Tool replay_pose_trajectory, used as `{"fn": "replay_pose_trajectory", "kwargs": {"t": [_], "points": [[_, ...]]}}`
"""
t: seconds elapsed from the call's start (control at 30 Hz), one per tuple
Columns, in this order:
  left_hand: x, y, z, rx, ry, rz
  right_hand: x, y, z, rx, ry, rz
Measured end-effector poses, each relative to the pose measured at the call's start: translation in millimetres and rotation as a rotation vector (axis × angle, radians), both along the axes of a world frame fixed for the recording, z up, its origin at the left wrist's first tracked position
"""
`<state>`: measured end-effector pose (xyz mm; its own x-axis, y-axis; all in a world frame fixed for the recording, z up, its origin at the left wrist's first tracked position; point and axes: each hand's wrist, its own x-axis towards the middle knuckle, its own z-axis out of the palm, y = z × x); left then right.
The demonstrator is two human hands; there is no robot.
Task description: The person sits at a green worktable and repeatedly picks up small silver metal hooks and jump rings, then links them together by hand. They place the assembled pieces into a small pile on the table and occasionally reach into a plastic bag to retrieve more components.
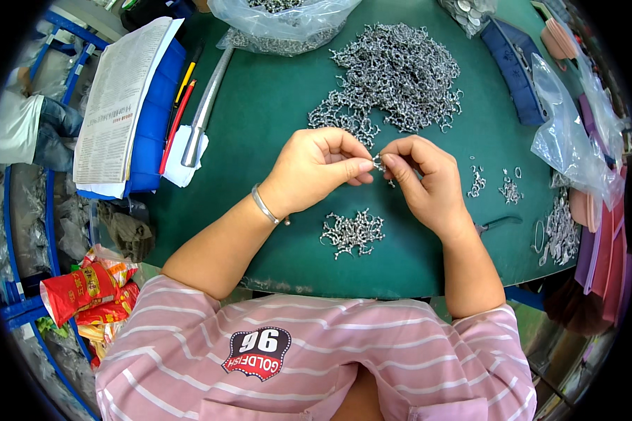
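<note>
My left hand point(307, 170) and my right hand point(427, 181) meet over the green table. Between their pinched thumbs and fingers is a small silver metal piece point(378, 163), mostly covered by the fingertips, so its exact shape is hard to make out. Just beyond the hands lies a large heap of small curved silver pieces point(404, 77), which look like open rings. A smaller pile of similar pieces point(353, 233) sits nearer me, below the hands. To the right of my right hand are two little clusters of silver pieces point(510, 189).
A tapered steel rod point(209, 105), red pencil point(178, 126) and blue bin point(151, 133) topped with newspaper point(121, 98) are at left. A plastic bag of metal pieces point(284, 31) stands at the back. Pliers point(495, 223), a blue tray point(512, 70) and clear bags point(569, 133) occupy the right.
</note>
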<state>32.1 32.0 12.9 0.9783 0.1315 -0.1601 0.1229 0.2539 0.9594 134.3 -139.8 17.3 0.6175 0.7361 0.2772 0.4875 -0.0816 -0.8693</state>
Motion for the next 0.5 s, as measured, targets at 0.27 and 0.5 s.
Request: {"fn": "replay_pose_trajectory", "kwargs": {"t": [0.27,0.5], "points": [[-0.3,-4.4,6.5,0.000,-0.003,0.044,-1.9,2.7,2.1,0.051,-0.160,-0.011],[-0.3,-1.7,4.9,-0.031,0.004,0.070,-1.8,0.9,-1.4,0.077,0.228,0.023]]}}
